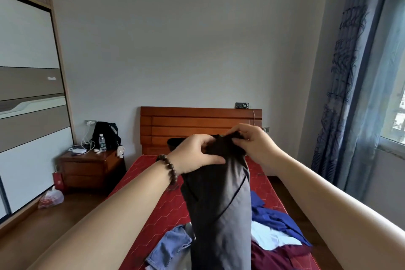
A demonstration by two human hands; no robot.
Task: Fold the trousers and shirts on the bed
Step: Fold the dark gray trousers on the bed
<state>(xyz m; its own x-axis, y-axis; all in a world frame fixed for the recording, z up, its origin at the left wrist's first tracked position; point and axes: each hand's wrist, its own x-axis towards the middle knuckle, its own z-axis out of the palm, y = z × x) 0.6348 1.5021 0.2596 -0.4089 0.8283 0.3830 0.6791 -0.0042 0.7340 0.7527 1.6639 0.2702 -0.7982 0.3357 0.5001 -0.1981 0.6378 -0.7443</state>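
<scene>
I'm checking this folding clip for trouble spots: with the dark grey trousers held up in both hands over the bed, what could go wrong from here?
1. The left hand and right hand pinch only the top edge of the dark grey trousers; a slip could drop them.
2. They hang over the blue shirt, white garment and jeans, so laying them down may tangle the pile.
3. The bead bracelet sits close to the fabric and might snag.

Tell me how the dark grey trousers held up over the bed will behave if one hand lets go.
The dark grey trousers are probably floppy: they hang straight down in soft folds from the left hand and right hand. They look light, since both hands grip only the bunched top edge. With one grip released, that side would likely sag toward the red quilted bed cover.
</scene>
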